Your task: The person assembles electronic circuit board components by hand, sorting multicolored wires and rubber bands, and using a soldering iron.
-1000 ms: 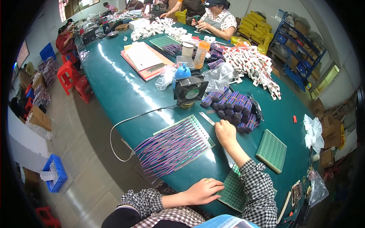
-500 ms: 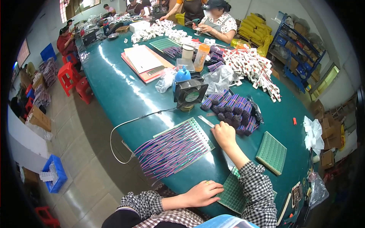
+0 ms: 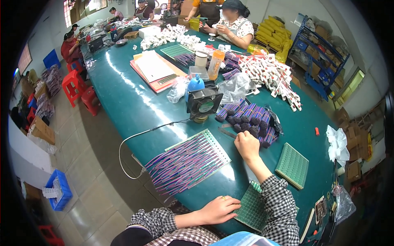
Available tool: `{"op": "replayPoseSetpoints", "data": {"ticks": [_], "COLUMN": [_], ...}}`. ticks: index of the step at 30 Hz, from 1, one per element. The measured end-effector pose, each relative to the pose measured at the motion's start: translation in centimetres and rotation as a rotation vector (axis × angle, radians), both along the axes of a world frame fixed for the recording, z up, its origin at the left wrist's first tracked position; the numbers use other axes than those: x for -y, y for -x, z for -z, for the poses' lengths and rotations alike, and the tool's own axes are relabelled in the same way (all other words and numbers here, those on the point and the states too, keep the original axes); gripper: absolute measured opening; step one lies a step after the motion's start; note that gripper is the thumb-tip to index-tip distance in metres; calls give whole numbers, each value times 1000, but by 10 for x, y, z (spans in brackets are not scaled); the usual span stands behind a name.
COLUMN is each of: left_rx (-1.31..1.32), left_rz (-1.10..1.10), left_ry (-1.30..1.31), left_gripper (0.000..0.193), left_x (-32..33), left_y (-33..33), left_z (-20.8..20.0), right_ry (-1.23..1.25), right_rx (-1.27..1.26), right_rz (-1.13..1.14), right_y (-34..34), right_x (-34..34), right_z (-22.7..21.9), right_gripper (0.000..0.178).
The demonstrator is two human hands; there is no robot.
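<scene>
My right hand (image 3: 247,144) is closed on a thin metal ruler (image 3: 226,131), whose far end sticks out to the left, close to the bundled wires. These purple and blue wire bundles (image 3: 250,117) have dark ends and lie just beyond the hand. My left hand (image 3: 221,210) rests at the near table edge, fingers stretched out, touching a green circuit board panel (image 3: 251,209) partly hidden by my right forearm. To the left, another panel (image 3: 219,149) carries rows of purple and blue wires (image 3: 184,166), their ends hanging toward the table edge.
A small black fan (image 3: 204,104) stands beyond the wired panel, its white cable (image 3: 141,132) running left over the edge. A stack of green panels (image 3: 292,165) lies at right. White connector pieces (image 3: 269,78) are heaped farther back. Co-workers sit across the table.
My right hand has shifted slightly right and the ruler has turned, now looking dark instead of shiny. The left hand stays in place. Across the table, a co-worker's hands have moved.
</scene>
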State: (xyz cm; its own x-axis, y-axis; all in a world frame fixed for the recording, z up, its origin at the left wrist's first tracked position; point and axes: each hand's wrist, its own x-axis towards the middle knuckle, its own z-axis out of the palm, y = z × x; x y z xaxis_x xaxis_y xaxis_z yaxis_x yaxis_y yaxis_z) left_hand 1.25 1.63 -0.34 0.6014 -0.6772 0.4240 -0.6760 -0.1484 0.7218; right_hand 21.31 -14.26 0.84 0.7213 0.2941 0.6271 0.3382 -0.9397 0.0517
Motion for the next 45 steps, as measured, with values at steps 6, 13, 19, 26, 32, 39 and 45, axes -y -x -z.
{"op": "replayPoseSetpoints", "data": {"ticks": [6, 13, 19, 26, 32, 39, 45], "left_rx": [15, 2, 65, 76, 160, 187, 143], "left_rz": [4, 11, -20, 141, 235, 222, 202], "left_ry": [3, 49, -70, -60, -135, -205, -182], "left_gripper": [33, 30, 34, 45, 56, 56, 56], "left_x": [-2, 1, 7, 24, 42, 47, 49], "left_y": [6, 1, -10, 5, 26, 26, 12], "left_z": [-4, -5, -17, -40, -19, -15, -24], "right_ry": [-14, 91, -37, -236, -389, -461, -519], "right_rx": [44, -74, -380, -391, -433, -421, -406], "right_rz": [-21, -108, -55, 61, 123, 102, 94], "right_y": [8, 31, 108, 216, 232, 226, 210], "right_x": [5, 17, 85, 123, 130, 124, 125], "right_z": [0, 2, -66, -68, -24, -16, -19], "right_gripper": [10, 14, 20, 27, 28, 14, 14]}}
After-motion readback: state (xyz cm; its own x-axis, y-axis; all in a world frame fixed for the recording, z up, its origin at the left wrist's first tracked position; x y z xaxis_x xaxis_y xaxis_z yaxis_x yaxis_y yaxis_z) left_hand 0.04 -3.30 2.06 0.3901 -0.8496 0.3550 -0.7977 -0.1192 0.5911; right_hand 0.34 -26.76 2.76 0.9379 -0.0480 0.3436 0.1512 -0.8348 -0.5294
